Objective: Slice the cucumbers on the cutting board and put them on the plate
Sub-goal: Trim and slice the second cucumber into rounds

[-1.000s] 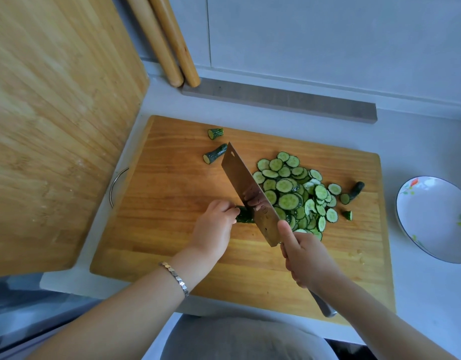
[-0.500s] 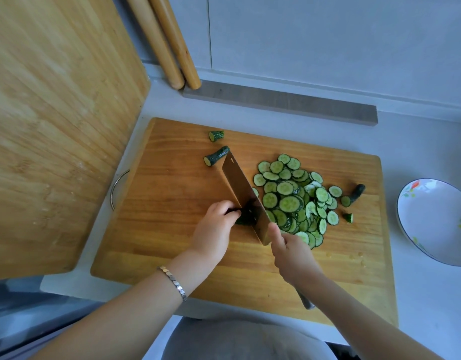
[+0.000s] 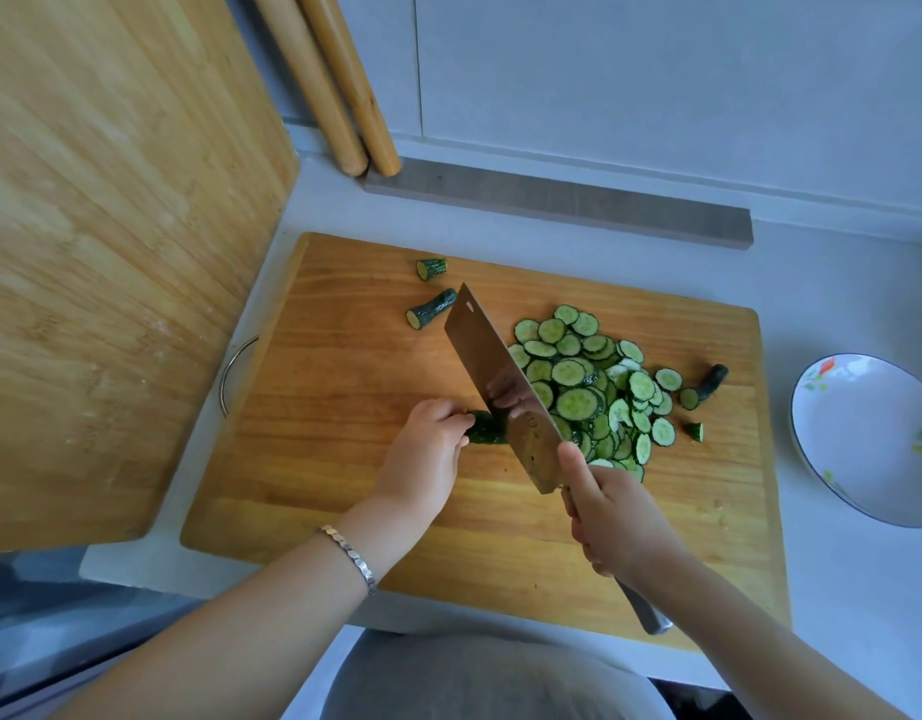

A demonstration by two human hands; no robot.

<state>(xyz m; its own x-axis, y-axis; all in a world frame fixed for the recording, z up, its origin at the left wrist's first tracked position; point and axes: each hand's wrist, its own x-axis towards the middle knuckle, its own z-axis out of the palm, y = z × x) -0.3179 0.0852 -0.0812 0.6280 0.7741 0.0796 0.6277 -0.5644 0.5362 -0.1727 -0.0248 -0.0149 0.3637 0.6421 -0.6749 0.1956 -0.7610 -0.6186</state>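
The left hand (image 3: 427,449) comes in from 7 o'clock, knuckles up, fingers curled down onto the cucumber stub (image 3: 482,432) near the middle of the board (image 3: 344,407), pinning it there. A bracelet (image 3: 349,556) circles that wrist. The right hand (image 3: 614,517) enters from 5 o'clock and grips the knife (image 3: 500,387) by its handle, with one finger stretched up against the blade. The blade slants toward 11 o'clock, its edge at the stub just beside the left fingertips. At the blade's 3 o'clock the slices (image 3: 588,392) lie heaped on the board. Two cut ends lie near the board's 12 o'clock edge, and two more at the heap's 3 o'clock. The plate (image 3: 864,439) sits on the grey counter (image 3: 838,283) at the board's 3 o'clock, apart from it. A second board (image 3: 110,252) leans at 9 o'clock, and two wooden rods (image 3: 339,85) lean on the wall at 12 o'clock.
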